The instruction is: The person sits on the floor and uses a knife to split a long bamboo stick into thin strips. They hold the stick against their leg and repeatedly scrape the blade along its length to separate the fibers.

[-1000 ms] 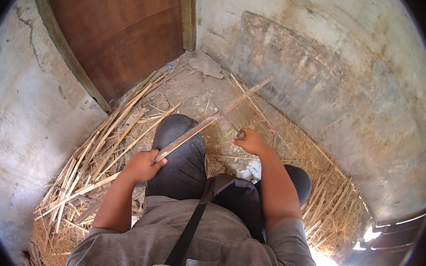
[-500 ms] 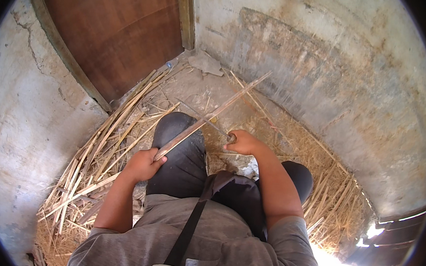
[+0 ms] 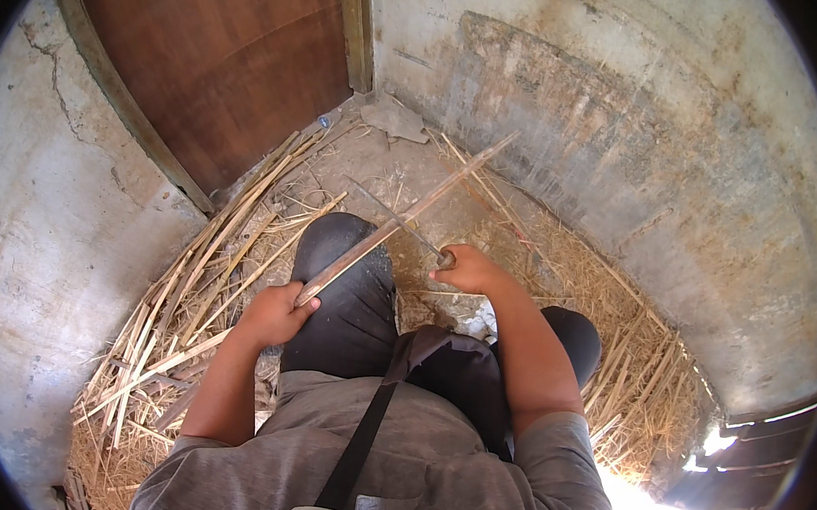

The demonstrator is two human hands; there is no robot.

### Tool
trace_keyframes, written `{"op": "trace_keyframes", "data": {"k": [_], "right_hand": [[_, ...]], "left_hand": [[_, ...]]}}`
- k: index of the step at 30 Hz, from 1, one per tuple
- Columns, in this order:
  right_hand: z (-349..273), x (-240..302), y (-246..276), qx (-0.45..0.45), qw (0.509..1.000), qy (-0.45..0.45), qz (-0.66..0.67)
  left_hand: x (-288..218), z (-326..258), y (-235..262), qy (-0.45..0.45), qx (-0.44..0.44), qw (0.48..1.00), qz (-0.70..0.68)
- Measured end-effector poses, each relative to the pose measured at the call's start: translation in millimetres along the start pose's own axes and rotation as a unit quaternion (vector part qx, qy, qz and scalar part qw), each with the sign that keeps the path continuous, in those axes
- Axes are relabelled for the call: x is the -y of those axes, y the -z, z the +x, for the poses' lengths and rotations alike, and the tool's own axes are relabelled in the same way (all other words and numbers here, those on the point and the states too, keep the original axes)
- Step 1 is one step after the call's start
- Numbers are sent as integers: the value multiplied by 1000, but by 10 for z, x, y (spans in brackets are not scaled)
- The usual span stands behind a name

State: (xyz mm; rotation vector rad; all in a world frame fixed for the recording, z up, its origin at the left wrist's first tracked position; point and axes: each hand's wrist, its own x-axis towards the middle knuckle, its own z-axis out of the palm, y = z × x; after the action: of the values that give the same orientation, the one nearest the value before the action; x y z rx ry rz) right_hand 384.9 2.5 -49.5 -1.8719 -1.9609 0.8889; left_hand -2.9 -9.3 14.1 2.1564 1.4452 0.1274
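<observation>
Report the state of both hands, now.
Left hand: closed, holding the near end of a long wooden strip.
Right hand: closed, holding a thin-bladed tool by its handle.

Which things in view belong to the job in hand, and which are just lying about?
In use:
long brown wooden strip, in the left hand
thin grey metal-bladed tool, in the right hand

Apparently lying about:
pale narrow woody strips, heaped at left
tan stringy shavings, at right
flat grey irregular slab, ahead
</observation>
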Motion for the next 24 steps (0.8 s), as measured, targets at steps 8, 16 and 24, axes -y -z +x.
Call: {"op": "trace_keyframes", "data": {"k": [8, 16, 24], "right_hand": [[-53, 116, 159, 30, 1000, -7, 1], [30, -101, -49, -2, 1000, 14, -8], [5, -6, 63, 31, 999, -3, -10]], "left_hand": [[15, -9, 1, -11, -8, 1000, 1], [15, 3, -1, -6, 0, 1000, -11], [13, -1, 3, 1, 1, 1000, -11]]}}
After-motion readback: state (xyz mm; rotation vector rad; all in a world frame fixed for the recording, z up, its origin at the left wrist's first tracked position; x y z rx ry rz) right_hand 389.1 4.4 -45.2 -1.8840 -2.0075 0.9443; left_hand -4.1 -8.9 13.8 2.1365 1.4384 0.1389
